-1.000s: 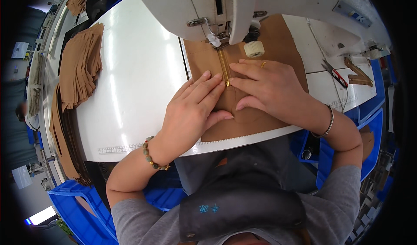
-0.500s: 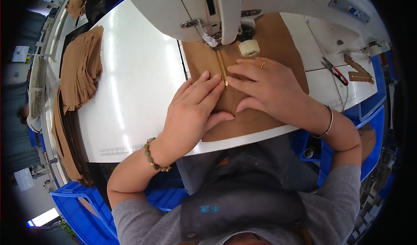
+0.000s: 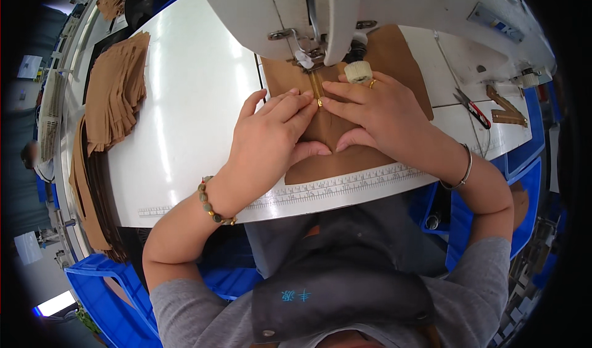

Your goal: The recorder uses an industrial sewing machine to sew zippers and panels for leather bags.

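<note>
The left hand (image 3: 268, 132) and the right hand (image 3: 382, 113) lie open on the cloth (image 3: 404, 64), with the zip (image 3: 317, 84) between them, leading under the machine (image 3: 280, 5). If they press unevenly, the cloth could pucker; if the slider (image 3: 319, 103) catches there, the seam could bend.

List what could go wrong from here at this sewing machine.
1. The left hand and right hand rest on the brown fabric near the presser foot; a finger might stray too close.
2. The gold zipper has its pull in line with the foot, so it could get in the way.
3. The snips lie at the right; a sideways move of that hand might knock them.
</note>
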### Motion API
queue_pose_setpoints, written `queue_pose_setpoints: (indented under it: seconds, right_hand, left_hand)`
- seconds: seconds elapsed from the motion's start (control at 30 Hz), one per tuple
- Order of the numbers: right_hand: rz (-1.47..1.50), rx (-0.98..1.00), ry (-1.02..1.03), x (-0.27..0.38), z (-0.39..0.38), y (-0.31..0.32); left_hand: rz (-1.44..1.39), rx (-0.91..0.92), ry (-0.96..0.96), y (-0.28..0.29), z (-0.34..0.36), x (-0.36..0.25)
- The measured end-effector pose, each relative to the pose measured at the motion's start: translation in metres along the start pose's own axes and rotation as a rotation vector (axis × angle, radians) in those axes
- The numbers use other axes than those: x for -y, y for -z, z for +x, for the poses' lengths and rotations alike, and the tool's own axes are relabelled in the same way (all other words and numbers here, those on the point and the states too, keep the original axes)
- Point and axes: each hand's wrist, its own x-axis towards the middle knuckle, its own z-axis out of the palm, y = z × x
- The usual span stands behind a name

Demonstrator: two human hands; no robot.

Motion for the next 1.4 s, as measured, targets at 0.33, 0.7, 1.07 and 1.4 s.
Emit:
queue_pose_setpoints:
  seconds: [0.33,0.7,1.07,1.4]
  right_hand:
    - [0.018,-0.040,-0.075,-0.011,0.015,-0.005]
    - [0.023,-0.054,-0.045,-0.016,0.013,-0.011]
    - [0.428,-0.106,-0.090,-0.027,0.016,-0.009]
    - [0.079,-0.071,-0.073,-0.011,0.010,-0.006]
  left_hand:
    - [-0.014,-0.072,-0.002,-0.005,0.018,0.021]
    - [-0.007,-0.137,0.006,-0.006,0.013,0.016]
    - [0.001,-0.131,-0.002,-0.002,0.015,0.017]
    - [0.049,-0.105,-0.012,-0.003,0.006,0.011]
